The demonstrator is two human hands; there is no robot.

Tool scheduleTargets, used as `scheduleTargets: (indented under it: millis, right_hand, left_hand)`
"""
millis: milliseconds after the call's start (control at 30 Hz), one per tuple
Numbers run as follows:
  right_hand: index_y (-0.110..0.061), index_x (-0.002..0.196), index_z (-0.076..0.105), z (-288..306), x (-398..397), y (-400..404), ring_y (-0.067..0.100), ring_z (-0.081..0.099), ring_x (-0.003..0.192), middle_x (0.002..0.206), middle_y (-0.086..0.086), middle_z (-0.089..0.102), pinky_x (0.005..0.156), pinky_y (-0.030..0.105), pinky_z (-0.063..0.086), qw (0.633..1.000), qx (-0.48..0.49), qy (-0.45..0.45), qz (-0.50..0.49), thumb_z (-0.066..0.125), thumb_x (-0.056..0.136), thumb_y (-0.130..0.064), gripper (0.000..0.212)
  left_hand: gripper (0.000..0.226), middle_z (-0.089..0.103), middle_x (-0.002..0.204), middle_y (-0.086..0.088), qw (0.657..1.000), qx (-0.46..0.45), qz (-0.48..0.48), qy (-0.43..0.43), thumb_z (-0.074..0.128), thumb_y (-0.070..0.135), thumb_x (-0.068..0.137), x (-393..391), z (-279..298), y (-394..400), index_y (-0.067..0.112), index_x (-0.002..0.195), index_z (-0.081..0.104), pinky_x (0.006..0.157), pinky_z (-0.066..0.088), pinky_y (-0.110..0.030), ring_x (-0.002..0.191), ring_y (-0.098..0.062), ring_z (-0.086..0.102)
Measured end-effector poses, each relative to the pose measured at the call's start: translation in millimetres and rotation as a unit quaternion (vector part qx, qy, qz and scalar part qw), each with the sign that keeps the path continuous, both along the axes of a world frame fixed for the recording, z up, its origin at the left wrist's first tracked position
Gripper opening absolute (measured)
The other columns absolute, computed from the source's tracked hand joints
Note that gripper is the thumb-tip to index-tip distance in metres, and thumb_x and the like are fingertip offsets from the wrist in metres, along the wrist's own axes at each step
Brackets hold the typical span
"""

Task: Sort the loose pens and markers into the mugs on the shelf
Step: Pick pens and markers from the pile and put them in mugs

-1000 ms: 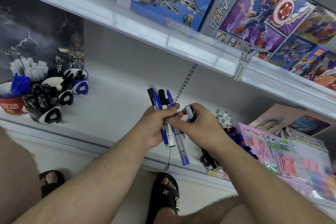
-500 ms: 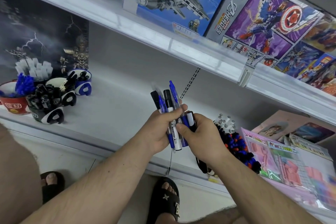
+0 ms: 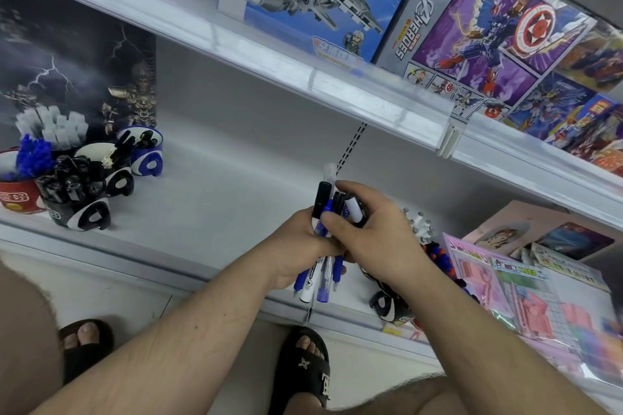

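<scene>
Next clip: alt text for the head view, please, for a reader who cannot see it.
Both hands hold a bundle of pens and markers above a white shelf: the left hand grips it, the right hand holds a black-and-white marker against it. Mugs full of pens stand at far left; boxed toy sets fill the shelf above.

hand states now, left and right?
Left hand: grips the bundle of pens and markers.
Right hand: fingers curled over the bundle's top, pinching a marker.
</scene>
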State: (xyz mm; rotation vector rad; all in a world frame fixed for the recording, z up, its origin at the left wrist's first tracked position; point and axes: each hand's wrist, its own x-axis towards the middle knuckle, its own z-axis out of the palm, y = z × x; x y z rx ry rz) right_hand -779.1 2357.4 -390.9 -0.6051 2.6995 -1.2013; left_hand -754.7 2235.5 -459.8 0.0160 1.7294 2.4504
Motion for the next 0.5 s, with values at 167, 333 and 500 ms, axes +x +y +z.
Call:
scheduleTargets:
  millis: [167, 333, 500]
  right_hand:
    - [-0.026, 0.096, 0.06, -2.2, -5.6, -6.2, 0.007, 0.064, 0.068, 0.082, -0.007, 0.067, 0.058, 0.022, 0.049, 0.995, 0.08, 0.004, -0.06, 0.055, 0.09, -0.056, 0.031]
    - [-0.013, 0.073, 0.059, -0.4, -18.1, -3.1, 0.015, 0.046, 0.043, 0.053, 0.0, 0.056, 0.047, 0.027, 0.038, 0.99, 0.078, -0.073, -0.089, 0.062, 0.087, -0.049, 0.039]
    - [-0.002, 0.074, 0.065, -2.0, -19.2, 5.1, 0.017, 0.042, 0.04, 0.05, 0.006, 0.055, 0.043, 0.025, 0.035, 0.988, 0.088, -0.123, -0.042, 0.064, 0.089, -0.041, 0.041]
  left_hand:
    - [0.033, 0.068, 0.087, -0.012, 0.996, -0.089, -0.022, -0.002, 0.059, -0.01, 0.087, -2.2, -5.3, 1.4, 0.006, 0.115, 0.056, 0.083, 0.059, -0.044, 0.076, -0.025, 0.072]
    - [0.04, 0.07, 0.101, -0.007, 0.985, -0.162, -0.055, -0.031, 0.061, -0.005, 0.085, 0.2, -9.5, 6.5, 0.02, 0.114, 0.051, 0.087, 0.058, -0.04, 0.084, -0.02, 0.073]
    - [0.045, 0.068, 0.09, -0.006, 0.98, -0.135, -0.12, -0.079, 0.068, -0.005, 0.08, 3.5, -13.1, -1.3, 0.009, 0.12, 0.053, 0.091, 0.055, -0.048, 0.085, -0.021, 0.071]
